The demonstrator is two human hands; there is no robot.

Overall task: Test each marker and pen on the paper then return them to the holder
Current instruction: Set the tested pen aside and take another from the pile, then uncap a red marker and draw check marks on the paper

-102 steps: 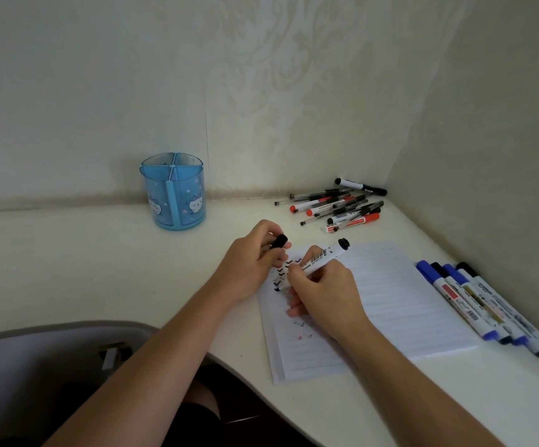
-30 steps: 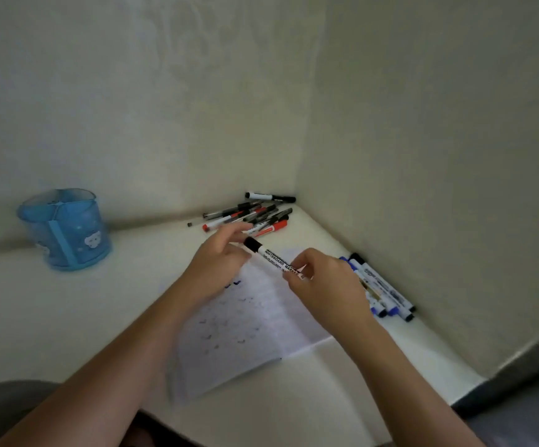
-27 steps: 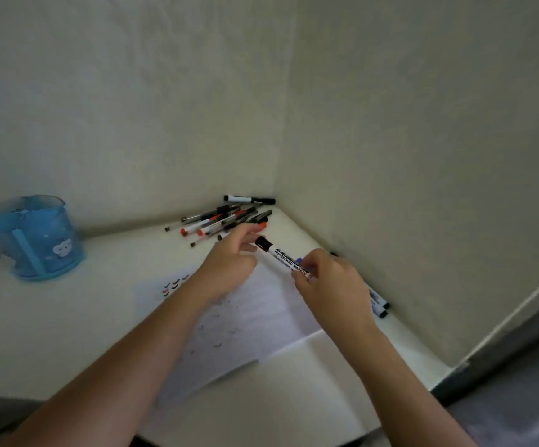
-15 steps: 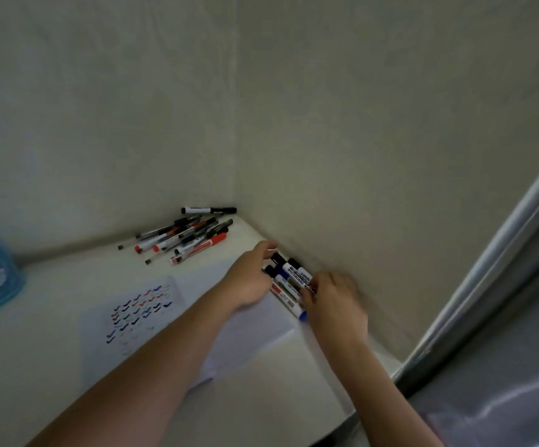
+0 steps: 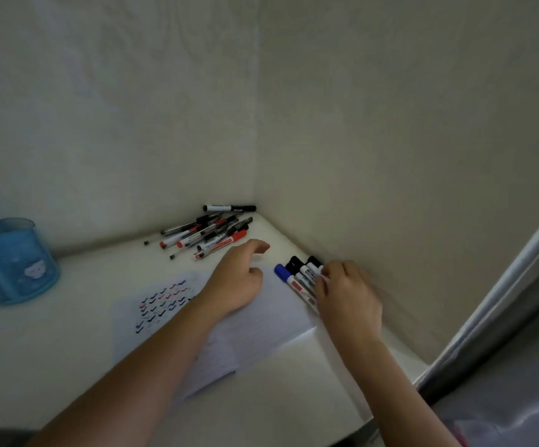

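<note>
The lined paper point(image 5: 261, 327) lies on the white desk, with red, blue and black test ticks on its left part. My left hand point(image 5: 235, 282) rests on the paper, fingers loosely bent, holding nothing. A row of whiteboard markers point(image 5: 289, 279) with blue and black caps lies along the right wall. My right hand point(image 5: 348, 298) lies over the near end of that row. Its fingertips pinch the barrel of a black-capped marker point(image 5: 310, 268) that sits in the row. The blue pen holder point(image 5: 13, 262) stands at the far left.
A heap of pens and thin markers point(image 5: 206, 233) with red and black caps lies in the back corner, just beyond my left hand. Walls close the desk off behind and to the right. The desk's front edge curves past my right forearm.
The black marker was capped over the paper, then my right hand carried it right and laid it in the row by the wall. My view swung right, so the holder now sits at the left edge.
</note>
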